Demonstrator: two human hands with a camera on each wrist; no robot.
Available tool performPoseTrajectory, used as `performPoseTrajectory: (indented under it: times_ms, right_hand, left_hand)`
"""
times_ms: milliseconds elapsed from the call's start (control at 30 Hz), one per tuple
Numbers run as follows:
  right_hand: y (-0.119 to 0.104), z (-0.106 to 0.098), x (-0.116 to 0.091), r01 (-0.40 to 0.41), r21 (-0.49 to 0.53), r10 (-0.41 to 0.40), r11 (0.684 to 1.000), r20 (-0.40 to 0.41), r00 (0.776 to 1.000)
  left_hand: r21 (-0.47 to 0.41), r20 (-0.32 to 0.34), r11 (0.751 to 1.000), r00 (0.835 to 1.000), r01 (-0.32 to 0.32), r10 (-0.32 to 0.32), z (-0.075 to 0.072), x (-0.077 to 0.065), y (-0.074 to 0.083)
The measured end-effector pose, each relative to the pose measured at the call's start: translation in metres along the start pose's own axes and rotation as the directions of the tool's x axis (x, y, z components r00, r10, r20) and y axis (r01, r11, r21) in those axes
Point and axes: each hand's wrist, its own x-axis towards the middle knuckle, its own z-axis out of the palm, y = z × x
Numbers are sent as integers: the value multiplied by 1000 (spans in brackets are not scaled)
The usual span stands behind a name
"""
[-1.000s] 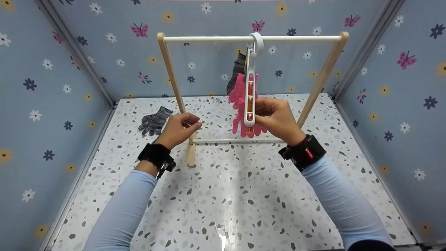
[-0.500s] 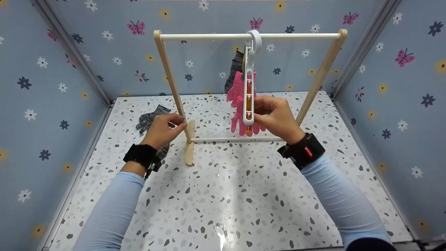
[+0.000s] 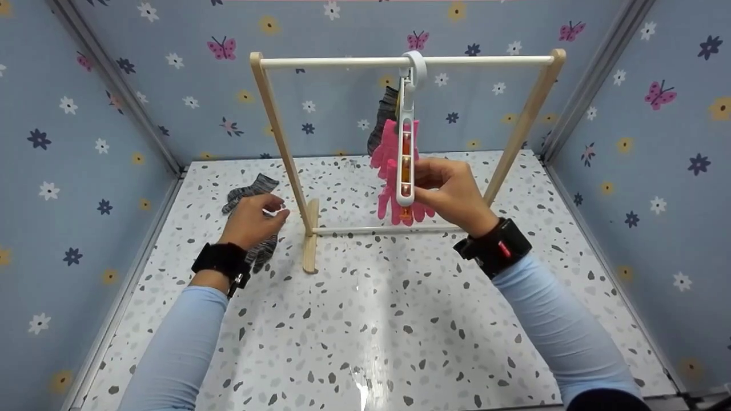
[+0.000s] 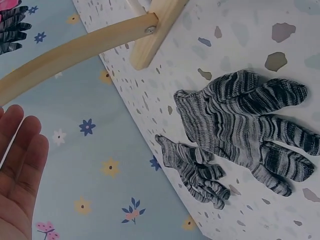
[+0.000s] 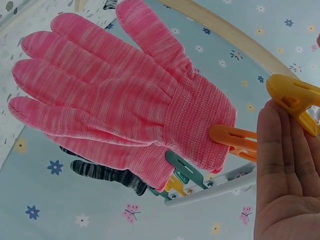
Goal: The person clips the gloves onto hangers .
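Observation:
A white clip hanger (image 3: 405, 188) hooks over the rack's top rail and points toward me. My right hand (image 3: 454, 191) holds its near end, with the fingers at a yellow clip (image 5: 295, 95) in the right wrist view; the thumb is hidden there. Beside it, an orange clip (image 5: 232, 137) grips a pink knitted glove (image 5: 115, 85). A second pink glove and a dark striped glove (image 5: 107, 171) hang behind. My left hand (image 3: 251, 220) holds nothing, its fingers loosely bent above two grey-black striped gloves, the larger-looking one (image 4: 235, 122) and another (image 4: 192, 170) lying on the table.
The rack's wooden left leg (image 3: 280, 142) stands just right of my left hand. A white lower bar (image 3: 365, 230) crosses between the legs. Flowered panels (image 3: 194, 103) enclose the speckled tabletop (image 3: 354, 319) at the back and both sides.
My left hand has moved left and slightly down, away from the rack, to over the striped gloves. The right hand stays at the hanger's end.

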Motion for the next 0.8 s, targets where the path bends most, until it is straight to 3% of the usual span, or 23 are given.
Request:
performPoseTrajectory:
  times_ms: [433,800]
  right_hand:
    - [2,0,-1,-5,7,5,1000,-4,1000]
    - [2,-2,-2,-2,5,2,1000,-11,1000]
  left_hand:
    - [56,1,996,998,66,-66,8,-4,-23]
    - [147,-30,982,993,120,-117,17,-3,-33]
